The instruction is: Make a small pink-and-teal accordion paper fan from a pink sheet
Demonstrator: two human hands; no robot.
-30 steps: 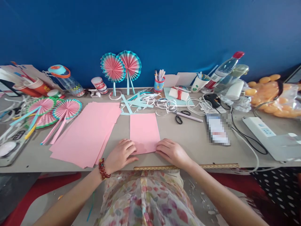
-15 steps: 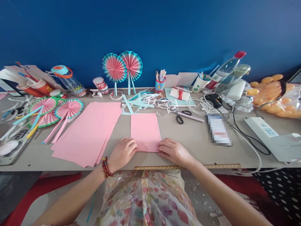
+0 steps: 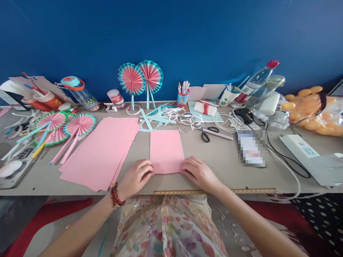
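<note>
In the head view, we see a small, pink, four-sided paper sheet (image 3: 166, 151) lying on the flat grey table (image 3: 214, 153), right in front of us. A thin blue line peeks out along its right side.

Our bare left hand (image 3: 136, 175), below a dark red bead bracelet (image 3: 117, 195), has its fingers bent and its thumb close to them, holding the sheet's near left corner. Our bare right hand (image 3: 200, 173) has its fingers bent over the near right corner, holding it too. We cannot tell how hard either hand squeezes, or if the near edge is lifted a bit.

To do this bit well, we think both hands should hold the edge the same way, so one side does not slip ahead. A soft, steady hold should keep the paper from getting wrinkles. We should watch that the near edge stays straight.

A fanned-out pile of big pink paper sheets (image 3: 99, 151) lies to the left, near the left hand. Thin light-blue and white paper strips (image 3: 158, 119) lie just past the far edge. Black-handled scissors (image 3: 205, 137) rest to the right, apart from both hands.
</note>
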